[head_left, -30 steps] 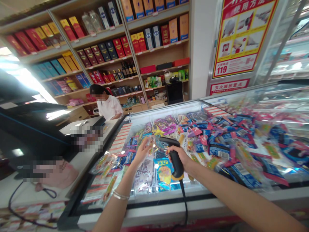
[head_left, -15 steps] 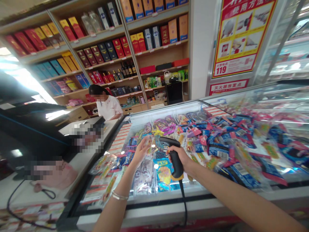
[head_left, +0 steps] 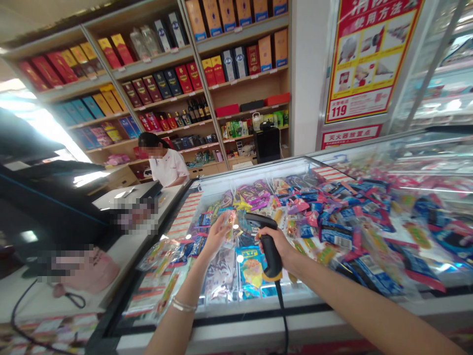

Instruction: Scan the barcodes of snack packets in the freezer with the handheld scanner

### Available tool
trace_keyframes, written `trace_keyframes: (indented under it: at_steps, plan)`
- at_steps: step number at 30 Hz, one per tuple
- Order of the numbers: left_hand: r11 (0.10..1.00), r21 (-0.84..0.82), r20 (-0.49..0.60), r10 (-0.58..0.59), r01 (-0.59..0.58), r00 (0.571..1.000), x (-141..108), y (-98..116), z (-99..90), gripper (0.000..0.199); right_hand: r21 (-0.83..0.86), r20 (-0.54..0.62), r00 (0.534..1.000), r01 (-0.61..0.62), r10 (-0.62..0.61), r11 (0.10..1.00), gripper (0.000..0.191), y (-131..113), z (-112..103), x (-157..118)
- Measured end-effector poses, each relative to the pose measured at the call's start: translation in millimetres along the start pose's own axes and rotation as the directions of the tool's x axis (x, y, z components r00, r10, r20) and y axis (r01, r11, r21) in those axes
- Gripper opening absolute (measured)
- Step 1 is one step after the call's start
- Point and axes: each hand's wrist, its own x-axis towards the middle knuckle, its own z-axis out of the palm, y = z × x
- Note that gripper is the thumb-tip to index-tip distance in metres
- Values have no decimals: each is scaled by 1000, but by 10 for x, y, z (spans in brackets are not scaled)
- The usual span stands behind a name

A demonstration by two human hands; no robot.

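Note:
My right hand [head_left: 275, 244] is wrapped round the grip of a black barcode scanner [head_left: 271, 254], whose head points left and whose cable hangs down over the case edge. Facing the scanner's head, my left hand [head_left: 219, 234] holds a small clear-wrapped packet [head_left: 231, 226] in its fingers. Beneath both hands, many snack packets lie in a glass-topped case, among them a blue and yellow bag [head_left: 252, 273] and a silvery bag [head_left: 220, 273]. A silver bangle [head_left: 184, 304] circles my left wrist.
Striped and clear packets [head_left: 158, 256] lie at the case's left end. Beside it runs a counter [head_left: 121, 251] with a pink bag [head_left: 92, 271] and dark equipment [head_left: 40, 197]. A person in white [head_left: 168, 165] is behind it. Boxes fill the back shelves [head_left: 162, 101].
The view has shifted slightly. Both hands stay close together, with the packet and scanner still held. The person behind the counter has lowered their head a little.

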Motion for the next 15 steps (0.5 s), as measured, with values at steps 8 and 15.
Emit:
trace_keyframes:
  at_steps: [8, 15]
  plan:
    - [999, -7, -52, -35, 35, 998, 13, -43, 0, 57, -19, 35, 999, 32, -32, 999, 9, 24, -16, 18]
    - [1000, -2, -38, -14, 14, 999, -1, -25, 13, 55, -12, 50, 997, 51, -51, 999, 7, 39, -16, 34]
